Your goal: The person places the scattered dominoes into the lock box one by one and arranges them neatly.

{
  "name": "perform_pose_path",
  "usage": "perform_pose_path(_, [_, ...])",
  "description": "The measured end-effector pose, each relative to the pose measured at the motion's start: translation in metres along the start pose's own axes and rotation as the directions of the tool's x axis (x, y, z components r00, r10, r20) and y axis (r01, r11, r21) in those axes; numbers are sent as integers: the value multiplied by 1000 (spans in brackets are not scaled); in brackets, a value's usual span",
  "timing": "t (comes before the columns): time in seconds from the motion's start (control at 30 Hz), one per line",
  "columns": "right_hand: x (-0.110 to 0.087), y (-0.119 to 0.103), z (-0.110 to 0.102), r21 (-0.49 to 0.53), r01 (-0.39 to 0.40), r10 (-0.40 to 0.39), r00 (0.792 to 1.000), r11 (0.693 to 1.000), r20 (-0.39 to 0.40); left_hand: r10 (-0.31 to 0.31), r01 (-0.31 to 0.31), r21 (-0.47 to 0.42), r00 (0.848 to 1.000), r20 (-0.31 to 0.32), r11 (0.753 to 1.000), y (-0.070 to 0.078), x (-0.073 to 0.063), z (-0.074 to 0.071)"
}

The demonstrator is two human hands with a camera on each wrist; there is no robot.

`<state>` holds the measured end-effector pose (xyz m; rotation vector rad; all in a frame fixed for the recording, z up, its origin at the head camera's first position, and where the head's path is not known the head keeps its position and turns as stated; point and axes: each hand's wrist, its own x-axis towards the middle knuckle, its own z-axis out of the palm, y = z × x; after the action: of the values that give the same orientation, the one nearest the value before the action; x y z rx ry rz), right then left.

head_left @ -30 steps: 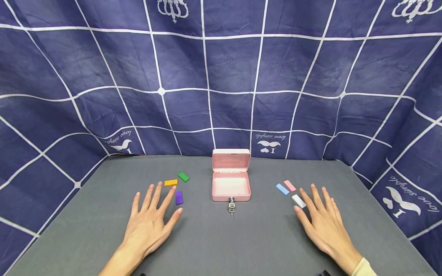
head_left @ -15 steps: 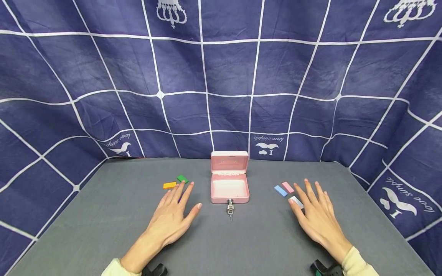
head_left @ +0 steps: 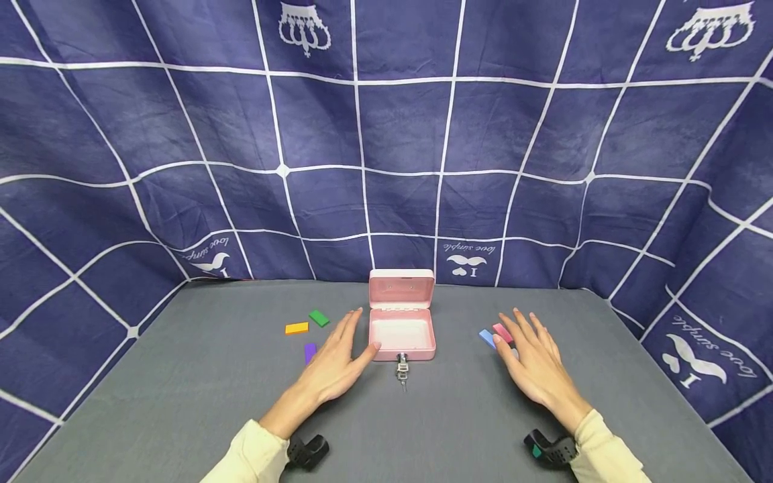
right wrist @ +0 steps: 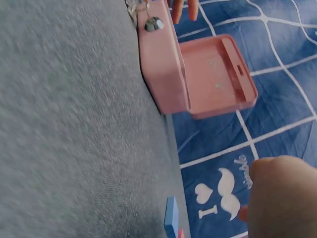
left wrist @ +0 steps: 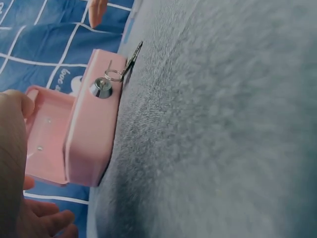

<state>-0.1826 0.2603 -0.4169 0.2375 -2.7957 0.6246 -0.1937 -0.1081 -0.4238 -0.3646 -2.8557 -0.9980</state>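
A: We saw the grey table under it all, with the pink box at its middle, lid raised and a key hanging from its front lock.

B: Yes. Our left hand lay flat just beside the box's left wall, fingers straight and holding nothing. Our right hand, equally relaxed and empty, rested over the blue block and pink block. The purple block, orange block and green block lay left.

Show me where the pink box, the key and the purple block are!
pink box (head_left: 402, 333): head view, on the pale inside floor of the open box.
key (head_left: 402, 376): head view, hanging from the lock at the box's front.
purple block (head_left: 310, 351): head view, on its top face.
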Motion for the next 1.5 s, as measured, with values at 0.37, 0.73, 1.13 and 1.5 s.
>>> perform_pose_path(0.37, [20, 22, 31, 157, 178, -169, 983, 971, -69, -57, 57, -212, 998, 9, 976, -7, 23, 22])
perform_pose_path(0.73, [33, 35, 48, 177, 165, -163, 986, 970, -25, 80, -81, -356, 997, -16, 931, -13, 33, 33])
perform_pose_path(1.13, [29, 38, 46, 115, 213, -204, 976, 970, -82, 154, -155, -320, 988, -27, 935, -13, 34, 31])
perform_pose_path(1.5, [39, 37, 46, 91, 266, -254, 959, 960, -124, 174, -172, -299, 985, -20, 939, -17, 42, 32])
